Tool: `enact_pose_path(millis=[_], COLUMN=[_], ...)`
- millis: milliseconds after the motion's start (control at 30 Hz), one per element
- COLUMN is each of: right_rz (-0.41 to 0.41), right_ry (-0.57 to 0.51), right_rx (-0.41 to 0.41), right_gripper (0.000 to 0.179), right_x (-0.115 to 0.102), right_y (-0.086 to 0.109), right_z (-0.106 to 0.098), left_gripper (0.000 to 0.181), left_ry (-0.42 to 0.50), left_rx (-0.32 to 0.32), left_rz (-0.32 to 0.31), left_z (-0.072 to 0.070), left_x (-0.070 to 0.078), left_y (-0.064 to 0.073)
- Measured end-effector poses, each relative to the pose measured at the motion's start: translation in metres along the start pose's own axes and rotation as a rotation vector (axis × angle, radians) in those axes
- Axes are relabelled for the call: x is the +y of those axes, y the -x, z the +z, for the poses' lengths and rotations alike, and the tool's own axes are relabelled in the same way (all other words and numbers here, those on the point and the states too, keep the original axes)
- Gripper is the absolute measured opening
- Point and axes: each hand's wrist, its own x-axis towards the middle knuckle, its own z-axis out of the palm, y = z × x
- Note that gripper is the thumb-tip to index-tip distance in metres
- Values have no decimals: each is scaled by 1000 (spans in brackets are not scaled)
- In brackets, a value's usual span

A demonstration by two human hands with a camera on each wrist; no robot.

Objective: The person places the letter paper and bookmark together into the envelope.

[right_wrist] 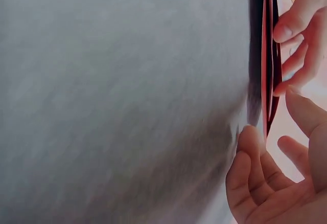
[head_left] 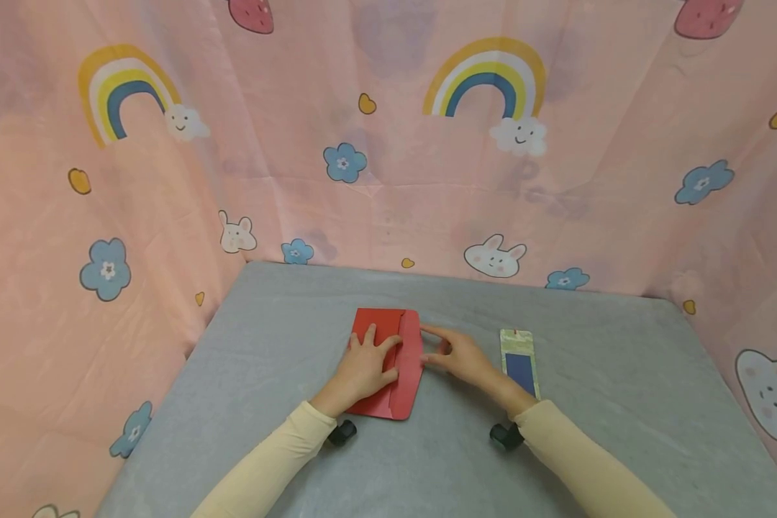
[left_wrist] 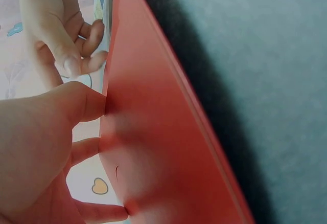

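A red envelope [head_left: 378, 403] lies on the grey tabletop, its lighter red flap [head_left: 406, 388] along the right side. My left hand [head_left: 361, 368] rests on the envelope with fingers spread, fingertips pressing its face. In the left wrist view, the left hand [left_wrist: 41, 152] touches the red paper [left_wrist: 168, 132] with thumb and fingertips. At the flap's outer edge is my right hand [head_left: 462, 357], thumb and index finger apart and their tips right at the edge. In the right wrist view, the right hand [right_wrist: 281, 183] has loosely bent fingers beside the envelope's thin edge [right_wrist: 268, 55].
Right of the envelope lies a flat gold-and-blue rectangular piece [head_left: 518, 352], partly behind the right forearm. The grey cloth-covered table [head_left: 596, 388] meets a pink patterned curtain [head_left: 388, 216] at the back and sides. Dark wrist cameras [head_left: 506, 436] sit under both wrists.
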Motion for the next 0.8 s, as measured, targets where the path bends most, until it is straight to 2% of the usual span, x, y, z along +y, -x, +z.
enact_pose_path(millis=[200,367,600,800], right_rz=[39,69,47,92], right_ry=[-20,-4,40,56], right_rx=[2,43,134,163], right_gripper=[62,60,58,58], right_x=[7,16,41,60], right_y=[10,23,43,61], right_z=[-14,-27,-43,-59], left_gripper=[56,56,56,57], left_ry=[-4,12,16,-5], left_rx=[2,1,1,3], left_rz=[-2,-3,-5,2], left_z=[-1,-1,-1,-2], left_x=[0,0,-1,0], left_y=[1,1,1,1])
